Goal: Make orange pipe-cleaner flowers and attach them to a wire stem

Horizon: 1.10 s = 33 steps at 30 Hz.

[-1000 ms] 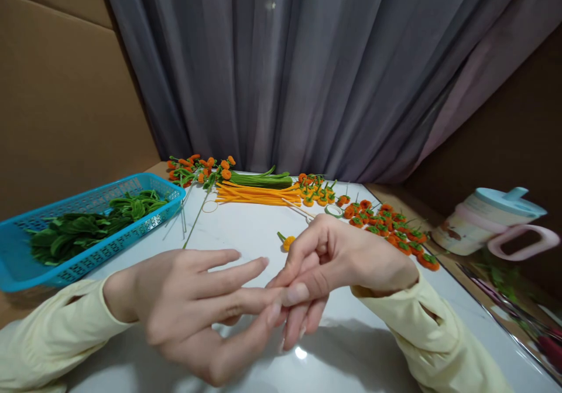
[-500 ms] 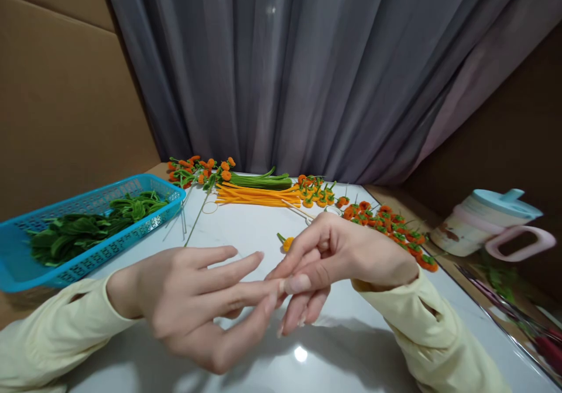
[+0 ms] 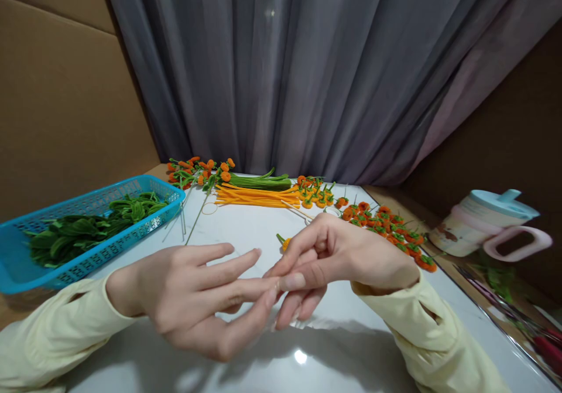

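The small yellow flower point(image 3: 286, 245) lies on the white tabletop point(image 3: 246, 228), on the near side of the yellow stem bundle point(image 3: 257, 195), which serves as landmark here. It is partly hidden behind the right hand point(image 3: 336, 258), and nothing shows either hand gripping it.

The right hand, also on the near side of the bundle, is curled, its thumb pressed towards the forefinger where it meets the other hand's fingertips. The left hand point(image 3: 188, 299) brings thumb and forefinger together there and spreads the remaining fingers, perhaps to keep them out of the way. Whether something tiny sits between the fingertips cannot be told; the close meeting looks suited to steadying something small.

Just behind the bundle lie green stems point(image 3: 263, 181), aligned much like the yellow ones, probably so that single pieces lift out easily. Yellow flower heads point(image 3: 319, 196) stand at its right end, with orange flower heads point(image 3: 386, 223) farther right, seemingly sorted by colour. To its left, a blue basket point(image 3: 123, 238) keeps green leaves point(image 3: 72, 235) together. Well right of it, a lidded mug point(image 3: 474, 223) stands beyond the tabletop's edge, presumably to spare the working surface.
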### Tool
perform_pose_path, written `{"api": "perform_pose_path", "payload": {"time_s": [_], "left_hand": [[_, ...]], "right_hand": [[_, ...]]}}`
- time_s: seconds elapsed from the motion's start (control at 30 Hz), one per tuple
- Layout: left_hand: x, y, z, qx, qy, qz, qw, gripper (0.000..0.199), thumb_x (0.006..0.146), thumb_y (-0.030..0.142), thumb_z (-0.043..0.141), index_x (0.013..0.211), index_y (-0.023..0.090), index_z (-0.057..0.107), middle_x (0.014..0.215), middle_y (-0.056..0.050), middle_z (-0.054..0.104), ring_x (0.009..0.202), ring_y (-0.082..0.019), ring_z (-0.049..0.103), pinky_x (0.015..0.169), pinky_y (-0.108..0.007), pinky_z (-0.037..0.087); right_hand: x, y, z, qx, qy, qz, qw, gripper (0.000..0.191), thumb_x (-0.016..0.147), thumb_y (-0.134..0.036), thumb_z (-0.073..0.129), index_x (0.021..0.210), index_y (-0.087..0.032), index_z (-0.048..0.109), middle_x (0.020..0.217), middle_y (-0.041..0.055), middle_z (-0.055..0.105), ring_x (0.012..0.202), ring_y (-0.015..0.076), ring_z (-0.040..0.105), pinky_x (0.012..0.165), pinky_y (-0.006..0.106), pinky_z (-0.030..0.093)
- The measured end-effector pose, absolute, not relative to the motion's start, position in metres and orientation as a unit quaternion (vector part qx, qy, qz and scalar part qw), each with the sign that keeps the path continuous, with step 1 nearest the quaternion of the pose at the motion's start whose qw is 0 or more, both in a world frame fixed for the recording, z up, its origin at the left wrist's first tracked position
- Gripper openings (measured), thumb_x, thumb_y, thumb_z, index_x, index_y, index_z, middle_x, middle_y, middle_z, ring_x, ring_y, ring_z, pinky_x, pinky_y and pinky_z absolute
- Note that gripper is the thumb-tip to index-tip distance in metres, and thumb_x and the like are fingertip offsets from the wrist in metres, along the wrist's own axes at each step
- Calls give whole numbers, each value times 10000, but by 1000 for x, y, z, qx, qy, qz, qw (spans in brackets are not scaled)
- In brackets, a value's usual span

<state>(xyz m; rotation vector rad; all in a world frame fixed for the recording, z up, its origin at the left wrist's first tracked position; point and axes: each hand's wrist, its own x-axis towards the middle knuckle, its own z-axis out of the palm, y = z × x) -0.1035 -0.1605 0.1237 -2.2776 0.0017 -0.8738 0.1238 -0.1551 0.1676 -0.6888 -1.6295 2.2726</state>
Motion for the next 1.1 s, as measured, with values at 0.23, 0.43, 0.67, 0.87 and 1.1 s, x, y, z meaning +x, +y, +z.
{"api": "perform_pose_path", "payload": {"time_s": [0.23, 0.43, 0.67, 0.87, 1.1], "left_hand": [[-110, -157, 127, -879, 16, -272, 390, 153, 748, 238, 652, 900, 232, 631, 1073, -15, 668, 1002, -218, 613, 759, -332, 538], [-111, -157, 127, -879, 15, -263, 398, 160, 768, 235, 634, 928, 229, 630, 1105, -13, 655, 1012, -215, 612, 737, -314, 547], [-110, -157, 126, -882, 1, -268, 387, 168, 740, 251, 656, 902, 236, 616, 1100, 0, 655, 1024, -211, 608, 766, -308, 542], [-108, -158, 127, -875, 7, -290, 387, 107, 755, 225, 618, 861, 238, 623, 1035, 24, 680, 1011, -204, 610, 719, -289, 556], [-110, -156, 127, -882, 20, -264, 390, 148, 753, 262, 652, 896, 223, 639, 1112, -8, 652, 1010, -237, 618, 723, -324, 552]], "right_hand": [[129, -154, 165, -241, -572, 768, 155, 157, 813, -168, 647, 933, -71, 679, 812, 80, 714, 818, 173, 692, 687, 198, 569], [130, -149, 164, -229, -573, 773, 143, 194, 815, -157, 647, 990, -80, 673, 873, 84, 711, 840, 182, 688, 718, 217, 570], [129, -148, 164, -222, -569, 781, 129, 171, 821, -118, 637, 984, -88, 677, 888, 73, 712, 845, 163, 686, 709, 189, 563], [127, -150, 164, -232, -563, 781, 138, 168, 801, -130, 660, 962, -89, 679, 868, 68, 714, 818, 159, 691, 693, 195, 565], [129, -150, 164, -249, -579, 765, 136, 206, 785, -220, 689, 935, -80, 676, 864, 82, 709, 817, 179, 691, 714, 234, 566]]}}
